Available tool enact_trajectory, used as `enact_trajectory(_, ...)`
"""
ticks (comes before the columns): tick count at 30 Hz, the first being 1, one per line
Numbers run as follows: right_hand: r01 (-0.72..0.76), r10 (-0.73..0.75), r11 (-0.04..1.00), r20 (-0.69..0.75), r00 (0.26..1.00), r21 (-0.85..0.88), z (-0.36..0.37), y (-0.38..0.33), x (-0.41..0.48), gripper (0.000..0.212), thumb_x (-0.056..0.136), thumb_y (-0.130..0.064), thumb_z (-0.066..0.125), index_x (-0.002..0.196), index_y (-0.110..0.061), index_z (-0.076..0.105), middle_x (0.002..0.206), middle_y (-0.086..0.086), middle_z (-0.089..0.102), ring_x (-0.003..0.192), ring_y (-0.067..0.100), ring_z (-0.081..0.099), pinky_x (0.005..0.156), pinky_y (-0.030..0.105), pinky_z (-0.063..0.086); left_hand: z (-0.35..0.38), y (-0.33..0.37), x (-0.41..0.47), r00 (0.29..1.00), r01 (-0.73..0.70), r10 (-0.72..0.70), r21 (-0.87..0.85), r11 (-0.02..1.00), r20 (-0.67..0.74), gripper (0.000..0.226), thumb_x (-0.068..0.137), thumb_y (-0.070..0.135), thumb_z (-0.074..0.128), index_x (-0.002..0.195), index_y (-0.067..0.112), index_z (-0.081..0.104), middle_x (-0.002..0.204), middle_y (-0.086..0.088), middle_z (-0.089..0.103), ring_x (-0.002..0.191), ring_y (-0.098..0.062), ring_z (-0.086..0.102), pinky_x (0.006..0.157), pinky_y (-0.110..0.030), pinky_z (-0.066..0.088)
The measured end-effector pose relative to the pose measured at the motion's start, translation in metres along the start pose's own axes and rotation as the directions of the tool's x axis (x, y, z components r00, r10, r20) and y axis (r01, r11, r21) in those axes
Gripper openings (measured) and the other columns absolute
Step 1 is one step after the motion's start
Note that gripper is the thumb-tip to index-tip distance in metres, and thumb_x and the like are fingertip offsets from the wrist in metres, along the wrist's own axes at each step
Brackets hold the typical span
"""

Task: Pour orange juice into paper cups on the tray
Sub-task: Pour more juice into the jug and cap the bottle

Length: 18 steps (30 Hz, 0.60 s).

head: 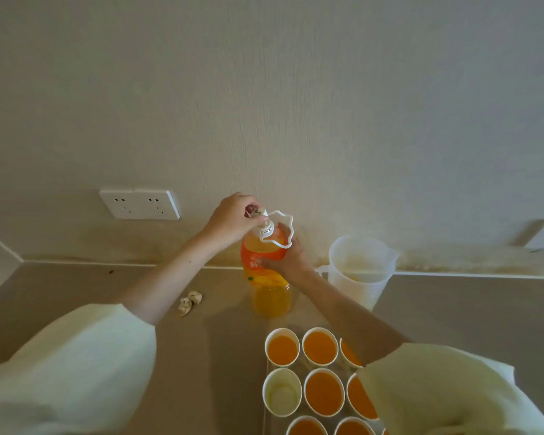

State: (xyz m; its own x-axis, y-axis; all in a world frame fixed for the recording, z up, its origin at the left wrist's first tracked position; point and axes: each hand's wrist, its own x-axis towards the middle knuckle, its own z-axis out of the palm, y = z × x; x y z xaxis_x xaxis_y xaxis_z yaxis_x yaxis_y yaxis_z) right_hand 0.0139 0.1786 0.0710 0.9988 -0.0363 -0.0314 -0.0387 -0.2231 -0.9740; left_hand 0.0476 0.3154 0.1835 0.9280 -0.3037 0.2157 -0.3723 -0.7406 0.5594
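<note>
At the back of the counter (76,287), we see the left hand (233,218) pinching the cap (260,214) of the upright, juice-filled bottle (269,293), the right hand (291,255) curled round its label. Right of it stands a translucent jug (361,268). On the near tray (301,367), one paper cup (281,392) is empty, and the other cups (324,392) hold juice.

Orange all over here: the bottle (269,296) glows amber, with a brighter orange label (258,262), white cap (262,212) and white handle loop (285,229). White cups (320,346) brim orange (one (282,392) bare, creamy inside). Tan-brown bench (76,287), off-white wall (296,89) finely streaked, frosted-white jug (361,268), pale cream sleeves (76,365).
</note>
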Motion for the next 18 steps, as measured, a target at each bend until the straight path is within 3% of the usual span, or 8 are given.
enact_trajectory(3, -0.017, 0.017, 1.000, 0.007, 1.000, -0.024, -0.001, 0.000, 0.002, 0.108, 0.036, -0.053, 0.085, 0.132, -0.018, 0.049, 0.124, 0.002, 0.062, 0.113, 0.020, 0.060, 0.099, 0.042, 0.051, -0.003, 0.009, 0.001, 0.996, -0.002, -0.009, 0.120, 0.993, 0.087, 0.022, 0.080, 0.028, 0.073, 0.096, 0.013, 0.068, 0.094, -0.005, 0.060, 0.087, -0.021, 0.058, 0.081, -0.040, 0.049)
enact_trajectory(6, -0.037, 0.038, 0.999, 0.019, 0.999, -0.036, -0.001, 0.001, 0.001, 0.109, 0.032, -0.058, 0.082, 0.131, -0.021, 0.052, 0.122, 0.000, 0.064, 0.112, 0.018, 0.062, 0.099, 0.041, 0.051, -0.003, 0.019, 0.000, 0.994, -0.019, -0.008, 0.254, 0.967, 0.107, 0.022, 0.080, 0.032, 0.073, 0.093, 0.015, 0.064, 0.091, 0.002, 0.055, 0.084, -0.018, 0.054, 0.073, -0.033, 0.045)
enact_trajectory(10, -0.057, 0.061, 0.992, 0.029, 0.998, -0.115, -0.005, -0.009, -0.003, 0.092, 0.060, -0.032, 0.091, 0.139, -0.021, 0.047, 0.129, 0.001, 0.060, 0.116, 0.019, 0.059, 0.100, 0.034, 0.049, -0.007, 0.032, 0.005, 0.977, -0.089, 0.006, 0.379, 0.921, 0.214, 0.020, 0.085, 0.011, 0.063, 0.104, 0.016, 0.067, 0.094, 0.003, 0.051, 0.090, -0.014, 0.049, 0.073, -0.027, 0.037)
enact_trajectory(12, -0.044, 0.048, 0.990, 0.024, 0.999, -0.130, -0.007, -0.009, -0.004, 0.089, 0.064, -0.027, 0.091, 0.141, -0.021, 0.046, 0.129, 0.001, 0.060, 0.118, 0.019, 0.058, 0.100, 0.033, 0.049, -0.013, 0.040, 0.007, 0.942, -0.097, -0.030, 0.356, 0.929, 0.333, 0.027, 0.083, 0.001, 0.060, 0.099, 0.019, 0.071, 0.091, 0.002, 0.057, 0.086, -0.016, 0.052, 0.068, -0.027, 0.040)
enact_trajectory(14, -0.030, 0.033, 0.985, 0.016, 0.999, -0.167, -0.007, -0.009, -0.005, 0.086, 0.064, -0.027, 0.090, 0.139, -0.023, 0.048, 0.128, 0.000, 0.061, 0.118, 0.019, 0.058, 0.099, 0.031, 0.048, -0.020, 0.050, 0.007, 0.911, -0.041, -0.041, 0.189, 0.981, 0.410, 0.020, 0.079, 0.002, 0.067, 0.089, 0.019, 0.074, 0.081, 0.004, 0.063, 0.074, -0.013, 0.056, 0.062, -0.020, 0.042)
enact_trajectory(16, -0.027, 0.031, 0.982, 0.016, 0.999, -0.188, -0.008, -0.010, -0.007, 0.082, 0.066, -0.027, 0.089, 0.137, -0.023, 0.049, 0.129, 0.000, 0.060, 0.118, 0.018, 0.056, 0.098, 0.029, 0.046, -0.020, 0.056, 0.007, 0.937, 0.012, -0.020, 0.024, 1.000, 0.349, 0.005, 0.081, 0.012, 0.072, 0.085, 0.015, 0.072, 0.078, 0.008, 0.066, 0.078, -0.009, 0.061, 0.066, -0.016, 0.044)
enact_trajectory(17, -0.024, 0.028, 0.982, 0.018, 0.999, -0.187, -0.009, -0.010, -0.007, 0.081, 0.067, -0.026, 0.089, 0.137, -0.024, 0.049, 0.129, 0.000, 0.059, 0.119, 0.019, 0.056, 0.097, 0.028, 0.045, -0.019, 0.057, 0.007, 0.963, 0.011, -0.026, 0.055, 0.998, 0.269, 0.007, 0.083, 0.021, 0.072, 0.083, 0.014, 0.071, 0.080, 0.007, 0.066, 0.080, -0.010, 0.062, 0.067, -0.018, 0.044)
enact_trajectory(18, -0.025, 0.030, 0.980, 0.019, 0.999, -0.196, -0.009, -0.011, -0.007, 0.080, 0.068, -0.026, 0.088, 0.137, -0.024, 0.048, 0.130, 0.001, 0.059, 0.119, 0.019, 0.056, 0.098, 0.028, 0.044, -0.017, 0.056, 0.007, 0.983, -0.004, -0.032, 0.194, 0.981, 0.182, 0.018, 0.085, 0.031, 0.069, 0.083, 0.013, 0.069, 0.081, 0.005, 0.066, 0.081, -0.013, 0.062, 0.065, -0.022, 0.043)
